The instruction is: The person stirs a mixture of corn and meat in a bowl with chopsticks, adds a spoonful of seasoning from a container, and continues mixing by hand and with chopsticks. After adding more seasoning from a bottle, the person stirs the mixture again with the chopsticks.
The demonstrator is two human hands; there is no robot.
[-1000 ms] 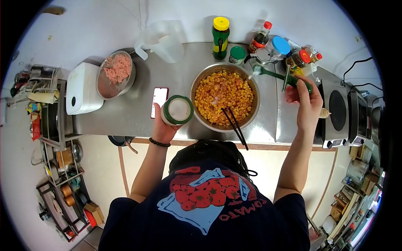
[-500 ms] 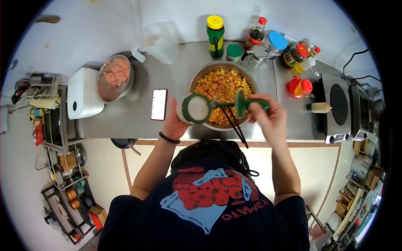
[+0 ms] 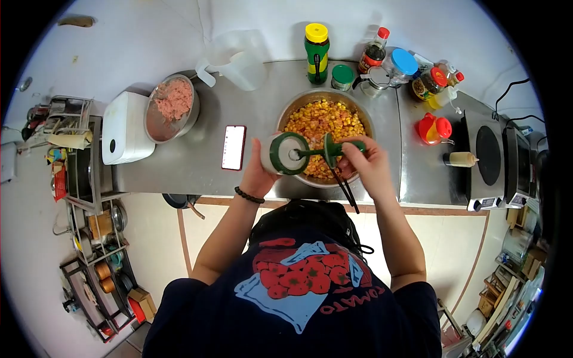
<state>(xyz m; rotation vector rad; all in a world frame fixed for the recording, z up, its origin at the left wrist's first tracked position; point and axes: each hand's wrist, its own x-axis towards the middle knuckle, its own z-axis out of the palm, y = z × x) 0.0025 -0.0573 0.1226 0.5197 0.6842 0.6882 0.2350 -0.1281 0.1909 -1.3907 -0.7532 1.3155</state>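
Observation:
My left hand is wrapped round a seasoning jar with a green rim, tipped so its mouth faces right. White grains show inside it. In my right hand is the green handle of a lid with an attached spoon; the spoon end reaches into the jar's mouth. Both hands are above the near side of a steel bowl. Corn kernels mixed with pinkish bits fill this bowl. Dark chopsticks lean out over its near edge, partly hidden by my right hand.
A phone lies left of the bowl. Farther left, a tilted metal bowl of minced meat leans on a white container. Bottles and jars, including a green one, line the wall. A hotplate stands right.
My right hand has moved left, bringing the spoon end into the jar's mouth. The jar is still in my left hand. The whole view has shifted slightly.

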